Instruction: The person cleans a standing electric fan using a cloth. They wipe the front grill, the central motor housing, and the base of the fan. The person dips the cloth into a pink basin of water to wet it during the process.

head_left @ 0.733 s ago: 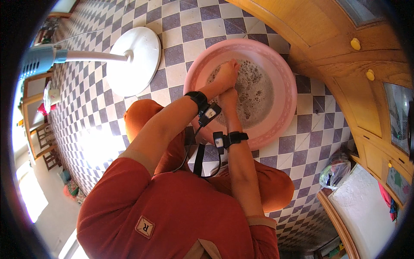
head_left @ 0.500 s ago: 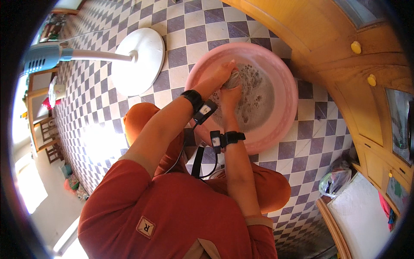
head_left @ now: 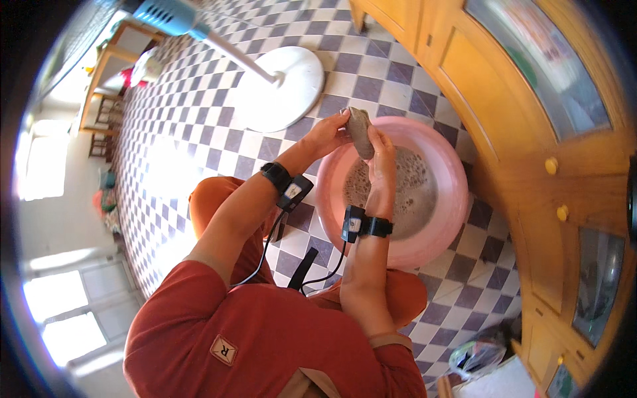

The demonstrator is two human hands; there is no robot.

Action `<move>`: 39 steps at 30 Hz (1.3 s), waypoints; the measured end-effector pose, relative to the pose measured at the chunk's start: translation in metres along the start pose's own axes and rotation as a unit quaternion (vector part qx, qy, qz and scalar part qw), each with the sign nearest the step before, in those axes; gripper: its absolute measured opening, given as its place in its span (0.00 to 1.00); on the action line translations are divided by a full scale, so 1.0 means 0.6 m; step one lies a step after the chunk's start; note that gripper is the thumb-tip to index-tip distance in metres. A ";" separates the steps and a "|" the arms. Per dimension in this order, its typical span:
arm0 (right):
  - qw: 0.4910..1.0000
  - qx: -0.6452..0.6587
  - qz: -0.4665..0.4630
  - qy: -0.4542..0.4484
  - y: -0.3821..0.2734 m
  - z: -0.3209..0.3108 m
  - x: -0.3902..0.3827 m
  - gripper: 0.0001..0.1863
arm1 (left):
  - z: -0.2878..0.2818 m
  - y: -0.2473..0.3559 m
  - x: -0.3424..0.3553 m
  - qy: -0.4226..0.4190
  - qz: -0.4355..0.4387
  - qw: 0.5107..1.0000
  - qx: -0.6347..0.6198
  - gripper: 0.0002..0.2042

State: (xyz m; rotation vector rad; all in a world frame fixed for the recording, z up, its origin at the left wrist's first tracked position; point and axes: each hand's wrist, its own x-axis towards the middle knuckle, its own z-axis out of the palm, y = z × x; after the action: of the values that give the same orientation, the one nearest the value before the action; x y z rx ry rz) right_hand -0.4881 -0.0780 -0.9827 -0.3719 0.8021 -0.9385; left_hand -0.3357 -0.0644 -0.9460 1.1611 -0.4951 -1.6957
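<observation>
Both hands are raised over the upper rim of a pink basin [head_left: 451, 199] that holds foamy, greyish water [head_left: 408, 205]. A wet grey-brown cloth [head_left: 359, 129], folded into a narrow bundle, is gripped between them. My left hand [head_left: 325, 134] pinches its upper left end, and my right hand [head_left: 381, 154] is closed on its lower right part. Each wrist wears a black strap with a small device [head_left: 294, 193] and trailing cable.
A white round stand base [head_left: 292, 93] with a pole and blue housing [head_left: 166, 14] is ahead-left. A wooden cabinet [head_left: 484, 106] borders the right side. A plastic bag [head_left: 474, 358] lies at lower right. Furniture stands far left on the checked tile floor [head_left: 206, 119].
My hands have risen from down inside the basin toward its far rim, lifting the cloth out of the water. The view has also shifted, with more of the left wall and windows showing.
</observation>
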 end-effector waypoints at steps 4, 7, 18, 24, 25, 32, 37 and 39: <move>0.999 -0.025 -0.004 -0.044 0.001 0.044 -0.002 0.07 | -0.020 0.056 -0.045 0.047 0.033 0.998 -0.011 0.20; 0.994 -0.075 -0.067 -0.042 0.013 0.051 0.004 0.09 | -0.041 0.081 -0.067 0.119 0.052 0.991 0.044 0.20; 0.984 -0.035 -0.173 -0.027 -0.041 0.089 -0.051 0.14 | 0.008 0.182 -0.103 0.047 0.279 0.886 0.366 0.18; 0.949 -0.282 -0.111 -0.089 0.013 0.210 -0.025 0.22 | -0.081 0.255 -0.076 -0.132 0.382 0.673 0.619 0.15; 0.932 -0.323 -0.131 -0.099 0.033 0.229 -0.011 0.22 | -0.095 0.274 -0.098 -0.097 0.396 0.679 0.610 0.14; 0.964 -0.198 -0.178 -0.010 0.081 0.282 0.026 0.23 | -0.226 0.420 -0.142 0.060 0.380 0.784 0.487 0.13; 0.827 -0.405 -0.364 0.141 0.194 0.353 0.086 0.19 | -0.287 0.442 -0.151 -0.024 0.390 0.761 0.517 0.09; 0.788 -0.457 -0.378 0.169 0.229 0.433 0.073 0.12 | -0.302 0.453 -0.159 -0.058 0.374 0.773 0.509 0.09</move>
State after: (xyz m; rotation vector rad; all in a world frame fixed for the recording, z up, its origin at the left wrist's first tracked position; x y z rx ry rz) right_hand -0.2007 -0.0506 -0.9135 -1.4929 1.4811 -1.3259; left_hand -0.0392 -0.0645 -0.7792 1.2814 -1.8361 -0.7135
